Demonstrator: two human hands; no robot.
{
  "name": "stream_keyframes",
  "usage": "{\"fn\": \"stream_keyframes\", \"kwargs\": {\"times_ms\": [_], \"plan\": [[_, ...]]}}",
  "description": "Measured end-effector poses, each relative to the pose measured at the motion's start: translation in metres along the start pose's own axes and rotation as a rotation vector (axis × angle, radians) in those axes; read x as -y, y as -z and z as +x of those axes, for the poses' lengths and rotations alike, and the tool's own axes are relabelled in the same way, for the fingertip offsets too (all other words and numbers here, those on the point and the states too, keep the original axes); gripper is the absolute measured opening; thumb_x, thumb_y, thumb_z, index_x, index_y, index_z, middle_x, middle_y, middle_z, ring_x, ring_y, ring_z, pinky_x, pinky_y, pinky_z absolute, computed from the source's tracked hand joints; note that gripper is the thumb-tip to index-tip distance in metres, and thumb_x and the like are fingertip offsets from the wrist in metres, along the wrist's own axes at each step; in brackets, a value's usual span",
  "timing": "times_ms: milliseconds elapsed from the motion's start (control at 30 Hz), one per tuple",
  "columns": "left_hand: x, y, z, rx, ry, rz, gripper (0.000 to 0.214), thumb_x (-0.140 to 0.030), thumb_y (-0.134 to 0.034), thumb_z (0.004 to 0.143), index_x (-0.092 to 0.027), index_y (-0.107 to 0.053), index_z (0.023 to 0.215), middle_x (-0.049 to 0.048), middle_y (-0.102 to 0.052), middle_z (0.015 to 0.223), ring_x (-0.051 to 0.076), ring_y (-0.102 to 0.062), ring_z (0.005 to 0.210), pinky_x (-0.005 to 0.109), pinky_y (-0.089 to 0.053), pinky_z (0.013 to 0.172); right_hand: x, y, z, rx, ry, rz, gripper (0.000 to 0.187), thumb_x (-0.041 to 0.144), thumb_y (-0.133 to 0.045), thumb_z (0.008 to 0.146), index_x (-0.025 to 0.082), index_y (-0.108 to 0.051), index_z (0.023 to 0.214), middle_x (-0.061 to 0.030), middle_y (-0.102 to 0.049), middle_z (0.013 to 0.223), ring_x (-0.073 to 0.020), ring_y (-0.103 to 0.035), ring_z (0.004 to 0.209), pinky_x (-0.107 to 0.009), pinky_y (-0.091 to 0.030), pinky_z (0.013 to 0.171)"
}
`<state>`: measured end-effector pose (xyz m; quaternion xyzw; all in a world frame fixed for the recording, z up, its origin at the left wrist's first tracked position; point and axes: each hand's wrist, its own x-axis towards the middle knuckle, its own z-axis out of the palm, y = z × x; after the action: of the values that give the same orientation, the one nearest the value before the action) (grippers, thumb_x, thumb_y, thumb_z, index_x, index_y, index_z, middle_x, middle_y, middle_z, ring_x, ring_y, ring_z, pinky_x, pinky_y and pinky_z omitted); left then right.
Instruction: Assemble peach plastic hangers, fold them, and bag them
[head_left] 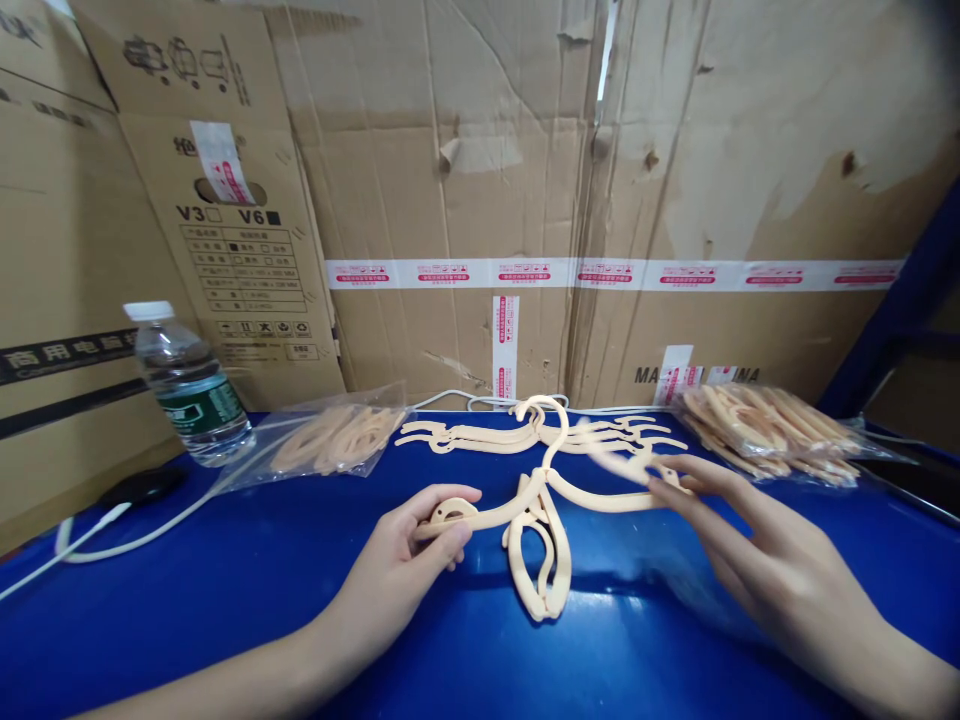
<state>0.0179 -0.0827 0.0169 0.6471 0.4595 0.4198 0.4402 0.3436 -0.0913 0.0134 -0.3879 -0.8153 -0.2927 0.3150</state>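
Note:
A beige plastic folding hanger (pixel 600 498) is held above the blue table, its hook upward and its two arms spread out. My left hand (pixel 420 540) pinches the end of the left arm, between thumb and fingers. At the right arm's end my right hand (pixel 750 530) has its fingers closed on the hanger, where a short end piece is blurred by motion. Just below the hanger's middle lies a folded hanger (pixel 517 565) on the table. Behind it several unfolded hangers (pixel 487 438) lie in a stack, partly hidden by the held hanger's hook.
Plastic bags of folded hangers lie at the left (pixel 337 440) and at the right (pixel 772 425). A water bottle (pixel 187 385), a dark mouse-like object (pixel 142 487) and a white cable (pixel 150 550) are at far left. Cardboard boxes (pixel 450 200) wall the table's back.

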Motion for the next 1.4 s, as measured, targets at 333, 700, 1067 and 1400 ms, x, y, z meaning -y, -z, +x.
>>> {"fn": "stream_keyframes", "kwargs": {"times_ms": [333, 700, 1067, 1400], "plan": [[-0.004, -0.003, -0.001, -0.001, -0.011, -0.022, 0.029, -0.034, -0.062, 0.083, -0.02, -0.067, 0.109, -0.0021, -0.058, 0.067, 0.015, -0.056, 0.066, 0.028, -0.045, 0.069, 0.002, -0.011, 0.006, -0.023, -0.422, 0.628, 0.022, 0.039, -0.058, 0.09, 0.026, -0.055, 0.108, -0.0067, -0.07, 0.096, -0.0214, -0.073, 0.078, -0.029, -0.061, 0.069], [-0.007, -0.008, 0.001, -0.093, 0.052, -0.315, 0.042, -0.034, -0.072, 0.08, -0.024, -0.056, 0.117, -0.0018, -0.062, 0.088, 0.015, -0.063, 0.084, 0.027, -0.054, 0.08, 0.002, -0.011, 0.018, 0.06, -0.76, 1.128, 0.033, 0.044, -0.067, 0.083, 0.024, -0.064, 0.109, -0.0044, -0.068, 0.087, -0.0188, -0.065, 0.075, -0.031, -0.057, 0.071], [-0.008, -0.024, -0.011, 0.073, -0.058, -0.266, 0.058, -0.029, -0.066, 0.086, -0.031, -0.03, 0.132, -0.0012, -0.061, 0.093, 0.015, -0.065, 0.077, 0.025, -0.059, 0.062, 0.05, 0.001, 0.024, 0.423, -0.646, 1.406, 0.016, 0.037, -0.061, 0.09, 0.023, -0.055, 0.094, -0.0022, -0.065, 0.087, -0.0168, -0.065, 0.083, -0.03, -0.056, 0.075], [-0.012, -0.023, -0.014, 0.069, -0.045, -0.214, 0.02, -0.027, -0.07, 0.083, -0.018, -0.052, 0.079, -0.003, -0.061, 0.077, 0.011, -0.064, 0.068, 0.019, -0.057, 0.06, 0.048, 0.017, 0.015, 0.751, -0.454, 1.236, 0.04, 0.04, -0.052, 0.095, 0.04, -0.052, 0.135, -0.0004, -0.045, 0.149, -0.0272, -0.034, 0.14, -0.046, -0.037, 0.111]]}}
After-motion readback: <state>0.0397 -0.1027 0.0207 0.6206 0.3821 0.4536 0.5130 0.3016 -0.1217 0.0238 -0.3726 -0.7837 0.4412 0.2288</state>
